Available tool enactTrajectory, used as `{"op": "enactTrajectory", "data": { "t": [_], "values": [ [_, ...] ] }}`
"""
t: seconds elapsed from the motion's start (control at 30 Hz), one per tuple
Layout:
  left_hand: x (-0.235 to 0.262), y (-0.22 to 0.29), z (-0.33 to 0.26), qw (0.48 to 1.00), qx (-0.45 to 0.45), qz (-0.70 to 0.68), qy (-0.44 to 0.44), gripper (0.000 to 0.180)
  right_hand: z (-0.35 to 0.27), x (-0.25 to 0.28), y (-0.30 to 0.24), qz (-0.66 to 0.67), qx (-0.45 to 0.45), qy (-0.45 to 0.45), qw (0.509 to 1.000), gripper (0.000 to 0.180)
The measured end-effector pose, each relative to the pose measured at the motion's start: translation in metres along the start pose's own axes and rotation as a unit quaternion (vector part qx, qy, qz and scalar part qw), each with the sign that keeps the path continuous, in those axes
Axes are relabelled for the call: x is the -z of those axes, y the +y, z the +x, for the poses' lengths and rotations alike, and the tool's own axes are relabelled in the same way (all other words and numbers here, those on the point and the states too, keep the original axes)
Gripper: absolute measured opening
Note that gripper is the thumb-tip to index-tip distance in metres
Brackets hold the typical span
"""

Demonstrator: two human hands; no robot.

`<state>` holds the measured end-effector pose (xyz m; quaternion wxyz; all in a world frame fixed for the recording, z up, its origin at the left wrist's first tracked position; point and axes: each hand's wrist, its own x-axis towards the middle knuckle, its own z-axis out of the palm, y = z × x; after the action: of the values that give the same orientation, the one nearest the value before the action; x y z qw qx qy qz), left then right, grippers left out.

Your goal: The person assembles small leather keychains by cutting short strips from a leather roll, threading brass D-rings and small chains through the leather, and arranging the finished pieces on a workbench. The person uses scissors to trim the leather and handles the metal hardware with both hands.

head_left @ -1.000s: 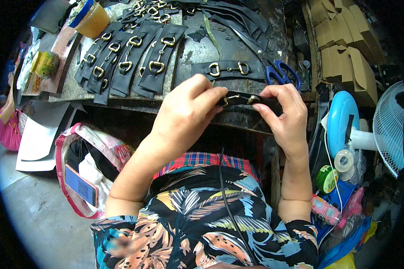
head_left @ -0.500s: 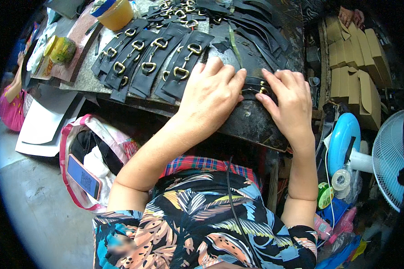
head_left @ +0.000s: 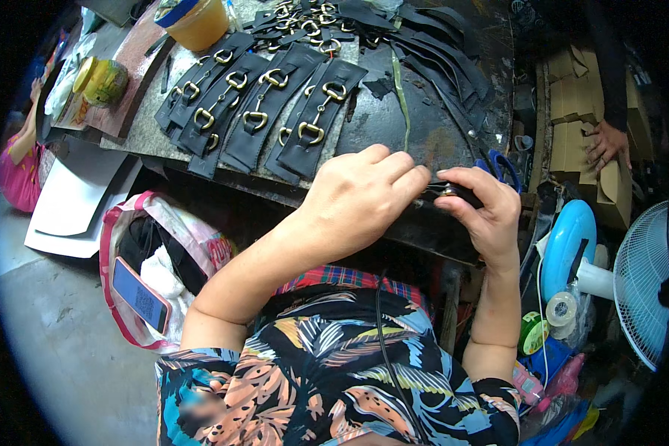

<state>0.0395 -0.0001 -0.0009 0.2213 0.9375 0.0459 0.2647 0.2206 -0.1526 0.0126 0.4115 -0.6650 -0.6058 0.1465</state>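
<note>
Though mostly hidden, a black strap (head_left: 453, 195) seems pinched by left hand (head_left: 360, 197) and right hand (head_left: 483, 212) fingers.

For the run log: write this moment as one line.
left hand: gripping black strap piece | right hand: pinching same piece | location: workbench edge | nearby: buckled straps, blue-handled scissors

Straps (head_left: 267, 111) lie in a row on the counter (head_left: 424, 134), a cup (head_left: 193, 22) behind them, scissors (head_left: 502, 167) right, a bag (head_left: 156, 260) below left.
</note>
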Motion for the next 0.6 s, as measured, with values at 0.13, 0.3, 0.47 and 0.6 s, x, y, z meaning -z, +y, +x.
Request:
{"op": "enactTrajectory", "data": {
  "t": [0.13, 0.3, 0.47, 0.6],
  "values": [
    [0.01, 0.001, -0.004, 0.999, 0.018, -0.025, 0.013, 0.023, 0.003, 0.003, -0.002, 0.089, -0.06, -0.045, 0.993, 0.028],
    [0.023, 0.006, -0.011, 0.996, 0.049, -0.071, 0.018, 0.02, 0.012, -0.002, -0.007, 0.104, -0.08, -0.017, 0.991, 0.024],
    [0.047, 0.002, -0.024, 0.992, 0.103, -0.066, 0.033, 0.019, 0.061, -0.018, 0.01, -0.072, 0.103, 0.018, 0.992, 0.025],
    [0.049, 0.004, -0.03, 0.992, 0.108, -0.055, 0.017, 0.016, 0.099, -0.046, 0.022, -0.254, 0.184, 0.024, 0.949, 0.028]
  ]
}}
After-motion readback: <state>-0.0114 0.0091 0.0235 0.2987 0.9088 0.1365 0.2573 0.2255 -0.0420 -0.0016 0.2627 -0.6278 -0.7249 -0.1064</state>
